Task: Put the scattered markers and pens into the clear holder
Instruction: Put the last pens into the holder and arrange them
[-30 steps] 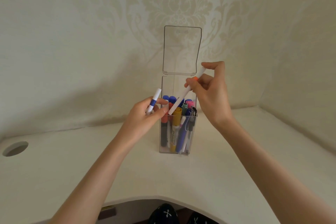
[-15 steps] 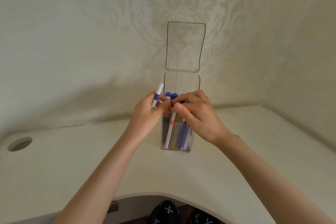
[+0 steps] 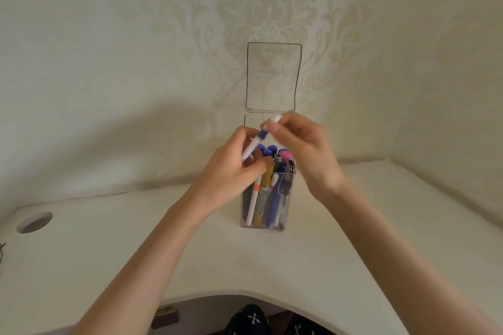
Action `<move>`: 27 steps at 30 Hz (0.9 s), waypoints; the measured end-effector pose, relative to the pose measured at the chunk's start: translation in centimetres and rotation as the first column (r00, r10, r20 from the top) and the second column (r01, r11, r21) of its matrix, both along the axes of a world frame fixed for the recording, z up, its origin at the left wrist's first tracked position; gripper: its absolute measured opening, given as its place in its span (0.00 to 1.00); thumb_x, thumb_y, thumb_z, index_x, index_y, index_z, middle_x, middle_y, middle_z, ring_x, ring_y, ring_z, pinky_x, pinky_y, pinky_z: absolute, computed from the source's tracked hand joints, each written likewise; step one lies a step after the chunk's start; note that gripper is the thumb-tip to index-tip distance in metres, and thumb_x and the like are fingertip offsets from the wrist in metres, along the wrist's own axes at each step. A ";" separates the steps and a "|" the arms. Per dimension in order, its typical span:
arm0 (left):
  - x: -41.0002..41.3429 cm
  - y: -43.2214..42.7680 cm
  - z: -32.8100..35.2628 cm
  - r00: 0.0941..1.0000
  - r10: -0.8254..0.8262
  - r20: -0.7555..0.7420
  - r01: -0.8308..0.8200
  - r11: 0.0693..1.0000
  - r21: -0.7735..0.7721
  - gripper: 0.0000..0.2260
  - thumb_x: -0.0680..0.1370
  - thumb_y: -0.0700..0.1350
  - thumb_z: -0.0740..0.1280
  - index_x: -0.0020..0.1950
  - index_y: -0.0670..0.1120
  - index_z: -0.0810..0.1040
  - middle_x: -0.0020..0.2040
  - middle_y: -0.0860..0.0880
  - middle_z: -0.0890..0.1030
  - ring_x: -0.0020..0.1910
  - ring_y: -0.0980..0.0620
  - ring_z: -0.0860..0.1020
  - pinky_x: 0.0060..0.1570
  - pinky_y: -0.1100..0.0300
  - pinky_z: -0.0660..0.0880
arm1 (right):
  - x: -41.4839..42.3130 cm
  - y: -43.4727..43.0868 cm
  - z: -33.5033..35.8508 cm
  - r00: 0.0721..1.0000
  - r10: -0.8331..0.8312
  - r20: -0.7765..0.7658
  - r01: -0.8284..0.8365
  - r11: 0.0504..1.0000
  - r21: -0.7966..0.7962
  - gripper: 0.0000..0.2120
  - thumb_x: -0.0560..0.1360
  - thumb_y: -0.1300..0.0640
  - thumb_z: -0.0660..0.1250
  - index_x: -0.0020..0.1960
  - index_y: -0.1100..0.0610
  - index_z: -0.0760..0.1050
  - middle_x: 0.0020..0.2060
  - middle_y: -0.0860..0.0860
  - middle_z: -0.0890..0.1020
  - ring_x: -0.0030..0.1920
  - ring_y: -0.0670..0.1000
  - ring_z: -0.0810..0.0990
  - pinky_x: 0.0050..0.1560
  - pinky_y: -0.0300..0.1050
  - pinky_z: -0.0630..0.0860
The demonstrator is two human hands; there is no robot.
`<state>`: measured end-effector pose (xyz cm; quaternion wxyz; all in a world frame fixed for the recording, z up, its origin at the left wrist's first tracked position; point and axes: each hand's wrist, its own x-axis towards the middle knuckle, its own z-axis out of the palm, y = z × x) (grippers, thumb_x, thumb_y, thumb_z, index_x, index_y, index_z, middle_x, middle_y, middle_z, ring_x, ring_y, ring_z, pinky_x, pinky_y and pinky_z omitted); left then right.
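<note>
Holding a white pen with a blue band (image 3: 257, 144) over the clear holder (image 3: 266, 198): left hand (image 3: 234, 168) wrapped around the barrel, right hand (image 3: 302, 149) pinching its upper end, holder lid (image 3: 273, 76) open.

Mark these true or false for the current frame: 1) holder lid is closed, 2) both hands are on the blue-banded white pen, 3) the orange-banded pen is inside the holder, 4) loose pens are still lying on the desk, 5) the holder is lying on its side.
1) False. The lid of the clear holder stands open, upright behind it.
2) True. The left hand holds the lower part of the blue-banded white pen; the right hand pinches its upper end.
3) True. The orange-banded pen stands in the holder.
4) False. No loose pens show on the desk.
5) False. The holder stands upright.
</note>
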<state>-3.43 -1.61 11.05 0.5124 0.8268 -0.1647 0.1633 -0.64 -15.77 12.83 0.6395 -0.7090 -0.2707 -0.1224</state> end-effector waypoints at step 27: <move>1.4 1.8 -5.2 0.989 0.000 -0.150 -0.009 0.998 -0.061 0.31 0.74 0.41 0.68 0.73 0.55 0.59 0.66 0.54 0.71 0.64 0.51 0.74 0.58 0.54 0.76 | 2.5 -1.0 -0.7 0.969 -0.220 0.116 0.238 0.955 -0.178 0.07 0.78 0.59 0.61 0.47 0.60 0.76 0.38 0.44 0.82 0.39 0.41 0.80 0.42 0.32 0.76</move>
